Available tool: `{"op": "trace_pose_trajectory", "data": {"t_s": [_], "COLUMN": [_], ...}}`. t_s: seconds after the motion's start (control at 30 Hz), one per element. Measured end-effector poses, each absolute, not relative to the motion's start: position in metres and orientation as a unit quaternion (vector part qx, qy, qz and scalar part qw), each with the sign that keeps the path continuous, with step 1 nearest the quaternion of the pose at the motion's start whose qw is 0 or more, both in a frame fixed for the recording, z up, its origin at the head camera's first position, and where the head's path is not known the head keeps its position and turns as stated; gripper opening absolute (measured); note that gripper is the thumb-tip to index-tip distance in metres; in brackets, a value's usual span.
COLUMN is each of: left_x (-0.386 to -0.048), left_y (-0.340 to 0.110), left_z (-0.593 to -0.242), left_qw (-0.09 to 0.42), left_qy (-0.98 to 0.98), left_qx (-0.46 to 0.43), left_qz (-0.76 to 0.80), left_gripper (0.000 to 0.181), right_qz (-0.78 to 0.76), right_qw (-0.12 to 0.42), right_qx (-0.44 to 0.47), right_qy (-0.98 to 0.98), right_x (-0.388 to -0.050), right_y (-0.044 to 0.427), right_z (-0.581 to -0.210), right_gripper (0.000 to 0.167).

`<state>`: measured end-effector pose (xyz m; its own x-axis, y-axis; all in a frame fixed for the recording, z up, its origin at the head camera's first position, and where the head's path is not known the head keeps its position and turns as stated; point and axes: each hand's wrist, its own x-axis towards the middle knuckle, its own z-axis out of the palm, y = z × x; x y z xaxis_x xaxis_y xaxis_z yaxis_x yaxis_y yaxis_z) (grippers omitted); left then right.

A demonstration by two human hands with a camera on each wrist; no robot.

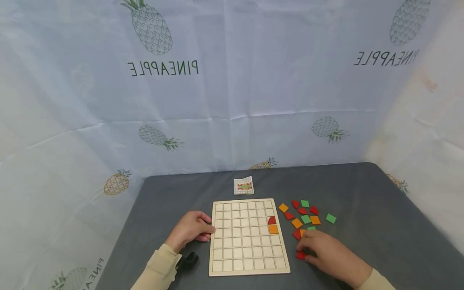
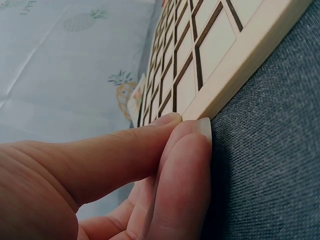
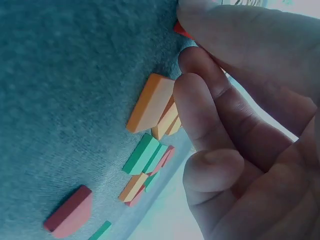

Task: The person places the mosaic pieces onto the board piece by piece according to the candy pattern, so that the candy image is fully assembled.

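The wooden grid board (image 1: 237,242) lies flat, with a red rounded piece (image 1: 272,220) and an orange square (image 1: 273,229) in its right-hand column. At the board's left edge my left hand (image 1: 192,228) pinches the rim; in the left wrist view, the thumb and a finger of that hand (image 2: 135,175) meet at the board's corner (image 2: 232,75). To the right of the board, my right hand (image 1: 331,251) has its thumb and finger on a red piece (image 1: 300,255). The right wrist view shows this red piece (image 3: 183,31) partly hidden by the hand (image 3: 240,115).
Loose red, green (image 1: 330,218) and orange (image 1: 283,207) pieces lie right of the board, several close to my right hand. A small printed card (image 1: 244,186) with a coloured grid pattern lies behind the board. A pineapple-print cloth (image 1: 232,92) hangs behind the dark table (image 1: 366,193).
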<state>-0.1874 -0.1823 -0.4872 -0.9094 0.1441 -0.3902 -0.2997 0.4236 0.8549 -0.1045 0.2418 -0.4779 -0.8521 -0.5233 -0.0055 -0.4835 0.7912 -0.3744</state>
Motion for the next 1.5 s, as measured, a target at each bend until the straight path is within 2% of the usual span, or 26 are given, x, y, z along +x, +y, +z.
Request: {"op": "trace_pose_trajectory", "data": {"t_s": [0.17,0.4,0.7,1.27,1.5], "left_x": [-0.188,-0.188,-0.188,-0.187,-0.188], "left_y": [-0.183,-0.183,-0.182,-0.184,-0.183], "left_z": [-0.486,-0.486,-0.485,-0.487,-0.487], "left_qw": [0.208,0.207,0.205,0.217,0.21], "left_qy": [0.816,0.817,0.813,0.811,0.818], "left_qx": [-0.041,-0.04,-0.038,-0.041,-0.046], "left_qz": [0.537,0.537,0.543,0.541,0.533], "left_gripper": [0.038,0.038,0.038,0.037,0.037], "right_qz": [-0.184,-0.22,-0.249,-0.245,-0.239], "right_qw": [0.053,0.081,0.077,0.084,0.071], "right_qx": [-0.266,-0.228,-0.243,-0.228,-0.227], "right_qy": [0.945,0.945,0.934,0.939,0.942], "right_x": [-0.111,-0.126,-0.143,-0.144,-0.144], "right_y": [0.235,0.215,0.19,0.184,0.185], "right_z": [-0.473,-0.464,-0.466,-0.467,-0.469], "right_gripper": [0.025,0.02,0.017,0.021,0.022]}}
